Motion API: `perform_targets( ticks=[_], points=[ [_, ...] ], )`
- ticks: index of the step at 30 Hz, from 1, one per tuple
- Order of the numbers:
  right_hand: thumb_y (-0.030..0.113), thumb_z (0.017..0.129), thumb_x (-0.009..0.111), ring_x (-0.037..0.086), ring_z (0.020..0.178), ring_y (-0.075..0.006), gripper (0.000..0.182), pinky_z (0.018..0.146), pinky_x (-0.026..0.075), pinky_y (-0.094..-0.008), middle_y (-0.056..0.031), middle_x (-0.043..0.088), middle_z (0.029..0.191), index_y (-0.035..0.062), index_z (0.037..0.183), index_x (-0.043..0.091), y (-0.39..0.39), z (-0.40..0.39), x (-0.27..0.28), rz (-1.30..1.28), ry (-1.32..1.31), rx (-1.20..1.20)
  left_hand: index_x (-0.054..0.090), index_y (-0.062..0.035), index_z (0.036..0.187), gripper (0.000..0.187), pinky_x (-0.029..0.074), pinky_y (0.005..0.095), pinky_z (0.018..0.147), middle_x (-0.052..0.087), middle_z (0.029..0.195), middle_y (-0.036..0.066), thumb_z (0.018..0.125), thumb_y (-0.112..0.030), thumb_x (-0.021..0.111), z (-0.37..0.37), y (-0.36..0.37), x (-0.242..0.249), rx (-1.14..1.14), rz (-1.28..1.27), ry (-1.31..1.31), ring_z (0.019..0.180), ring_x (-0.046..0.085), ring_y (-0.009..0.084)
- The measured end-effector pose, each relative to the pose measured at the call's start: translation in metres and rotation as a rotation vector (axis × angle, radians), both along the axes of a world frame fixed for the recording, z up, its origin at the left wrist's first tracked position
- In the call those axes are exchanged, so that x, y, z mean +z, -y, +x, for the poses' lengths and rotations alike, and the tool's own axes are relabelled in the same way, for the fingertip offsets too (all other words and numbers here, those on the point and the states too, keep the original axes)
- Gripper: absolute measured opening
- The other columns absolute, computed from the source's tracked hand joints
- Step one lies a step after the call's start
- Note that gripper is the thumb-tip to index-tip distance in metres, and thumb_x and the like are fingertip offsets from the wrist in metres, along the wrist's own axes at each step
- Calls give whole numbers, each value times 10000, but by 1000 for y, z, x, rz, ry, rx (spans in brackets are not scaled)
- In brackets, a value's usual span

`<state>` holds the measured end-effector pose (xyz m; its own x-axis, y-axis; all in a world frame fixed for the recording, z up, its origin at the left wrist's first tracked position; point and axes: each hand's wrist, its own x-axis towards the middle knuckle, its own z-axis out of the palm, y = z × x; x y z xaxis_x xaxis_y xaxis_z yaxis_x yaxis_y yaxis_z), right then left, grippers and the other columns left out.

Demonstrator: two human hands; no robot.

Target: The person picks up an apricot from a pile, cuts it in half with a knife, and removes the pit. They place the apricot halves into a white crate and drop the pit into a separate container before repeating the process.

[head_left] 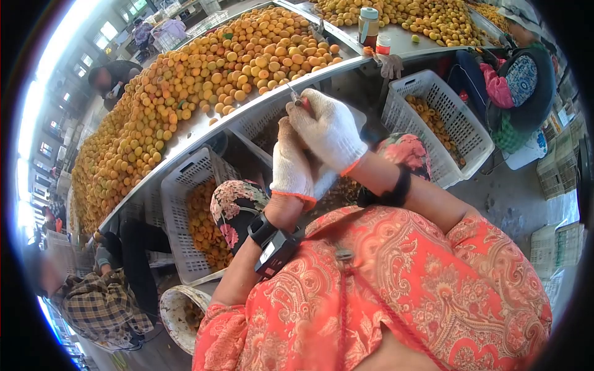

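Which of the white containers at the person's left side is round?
The bucket, lower in the picture: its rim is round and its wall solid, while the crate above it is rectangular with slotted sides.

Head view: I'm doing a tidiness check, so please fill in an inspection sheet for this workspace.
Surface: metal table, heaped with orange fruit.
Job's things: small tool; fruit pieces in the left crate and right crate.
Clutter: bottle, jar and loose glove near the table's edge.
Hands: both gloved, close together; right hand holds the small tool; left hand is beside it, its grip unclear.
Cables: nothing seen for certain.
Surroundings: white bucket; person in a checked shirt at left, another person at right.
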<state>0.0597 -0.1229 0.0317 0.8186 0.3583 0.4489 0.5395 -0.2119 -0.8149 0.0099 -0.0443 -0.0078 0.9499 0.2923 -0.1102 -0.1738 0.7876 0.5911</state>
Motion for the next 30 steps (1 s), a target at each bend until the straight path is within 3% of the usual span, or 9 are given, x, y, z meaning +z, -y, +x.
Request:
perform_targets(
  ticks=[3,6,9,13,14,18,20,22,30],
  points=[
    [273,864,661,653,796,-393,232,686,511,-454,-190,655,799,47,891,612,-1,-4,-2,-48,86,18,569,-121,1265,457,430,379,1045,629,1188,37,999,-485,496,-3,-1,7,-154,-156,65,1143,576,228],
    [226,848,675,631,760,-401,195,651,497,-442,-187,614,761,54,868,585,-4,-5,-8,-57,206,54,580,-149,1246,438,424,353,1045,621,1227,4,962,-479,525,-16,9,40,19,-344,-373,1157,569,205],
    [185,831,691,612,733,-408,183,621,486,-434,-188,574,733,58,843,560,-3,-6,-9,-66,275,88,604,-170,1213,449,404,345,1064,634,1196,0,962,-527,500,-24,8,40,-76,-320,-400,1170,562,202],
    [164,808,710,592,717,-408,211,616,492,-408,-191,562,752,33,839,548,1,-2,-14,-86,367,167,627,-184,1091,528,499,325,632,652,924,-38,911,-660,485,-40,-11,17,-339,-159,-388,799,627,160],
    [177,798,704,619,737,-394,187,631,508,-417,-179,597,772,52,851,576,4,0,-15,-52,333,243,599,-179,890,509,321,260,414,542,647,-51,888,-679,499,-35,-12,12,-283,-173,-463,499,500,127],
    [207,923,638,548,552,-122,189,480,427,-286,-7,569,644,55,820,596,-4,20,-28,477,-439,437,478,-188,699,513,186,246,372,363,494,-50,901,-659,472,-31,-23,23,-416,-10,-425,367,298,116],
    [236,954,602,460,475,-72,217,390,331,-242,8,548,636,80,805,583,9,14,-9,557,-762,317,531,-131,746,535,232,280,404,367,537,-32,909,-635,451,-28,-29,21,-359,-46,-318,416,310,133],
    [242,954,606,457,469,-73,220,381,325,-240,5,548,635,81,806,577,13,13,-2,621,-731,292,553,-69,818,582,252,305,441,396,592,-7,926,-617,390,-19,-28,27,-148,-2,-430,483,327,150],
    [288,979,597,491,462,-88,269,387,360,-239,-14,564,642,70,823,570,12,10,-2,668,-673,345,588,-45,1121,578,496,303,608,619,938,140,934,-583,491,-27,-29,12,-217,-178,-210,763,586,253]
  ],
)
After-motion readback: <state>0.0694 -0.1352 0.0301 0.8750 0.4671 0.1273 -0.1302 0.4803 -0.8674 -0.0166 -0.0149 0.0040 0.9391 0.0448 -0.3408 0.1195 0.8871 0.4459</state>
